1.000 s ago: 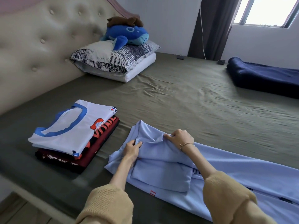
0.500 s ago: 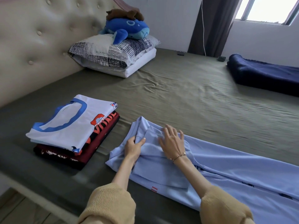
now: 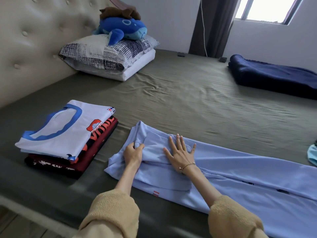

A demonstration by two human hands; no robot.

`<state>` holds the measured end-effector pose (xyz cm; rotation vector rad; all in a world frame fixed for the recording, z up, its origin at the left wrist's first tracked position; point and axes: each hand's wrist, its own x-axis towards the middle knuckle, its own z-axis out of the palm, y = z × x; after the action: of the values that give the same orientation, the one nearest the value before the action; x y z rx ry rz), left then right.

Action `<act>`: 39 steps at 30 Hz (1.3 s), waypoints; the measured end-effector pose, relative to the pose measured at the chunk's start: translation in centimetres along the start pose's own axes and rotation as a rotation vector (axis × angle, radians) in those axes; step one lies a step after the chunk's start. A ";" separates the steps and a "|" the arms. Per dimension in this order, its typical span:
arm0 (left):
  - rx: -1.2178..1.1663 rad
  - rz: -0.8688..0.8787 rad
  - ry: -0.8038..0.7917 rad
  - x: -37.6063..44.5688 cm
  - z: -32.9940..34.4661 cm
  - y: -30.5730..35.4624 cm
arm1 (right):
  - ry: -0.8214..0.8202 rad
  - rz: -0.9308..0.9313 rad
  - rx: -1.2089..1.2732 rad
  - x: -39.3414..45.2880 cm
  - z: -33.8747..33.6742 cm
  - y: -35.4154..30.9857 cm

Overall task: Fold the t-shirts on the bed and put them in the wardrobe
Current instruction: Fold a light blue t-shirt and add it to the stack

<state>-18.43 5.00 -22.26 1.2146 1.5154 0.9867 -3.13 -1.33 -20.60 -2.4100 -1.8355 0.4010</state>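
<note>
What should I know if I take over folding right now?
Left hand: pinches a fold of the light blue t-shirt near its top.
Right hand: flat, fingers spread, pressing the shirt down.
Done: a stack of folded t-shirts sits on the bed left of the blue shirt, white one on top.
Left: finish folding the blue shirt, which lies stretched out to the right, then carry everything to the wardrobe, not in view.

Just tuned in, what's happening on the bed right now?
A person is folding a light blue t-shirt on the bed. The left hand pinches a fold of the fabric, and the right hand presses flat on it. A stack of folded shirts sits to the left, not yet put away.
</note>
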 end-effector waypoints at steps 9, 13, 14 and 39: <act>0.400 0.122 0.328 -3.7 2.3 2.3 | 0.044 0.141 0.028 -4.4 -1.2 8.3; 0.778 0.542 0.351 -5.3 5.4 0.8 | 0.137 0.272 0.017 -6.8 -1.5 12.7; 0.817 0.668 0.316 -5.9 6.4 0.4 | 0.166 0.310 0.025 -7.5 -1.6 13.9; 1.201 0.876 -0.704 -18.6 20.4 4.1 | 0.216 0.422 -0.297 -16.0 -5.8 31.5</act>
<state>3.81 -11.73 -20.22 2.8305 0.8824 -0.0915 23.91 -24.79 -19.65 -2.9058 -1.3750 -0.1194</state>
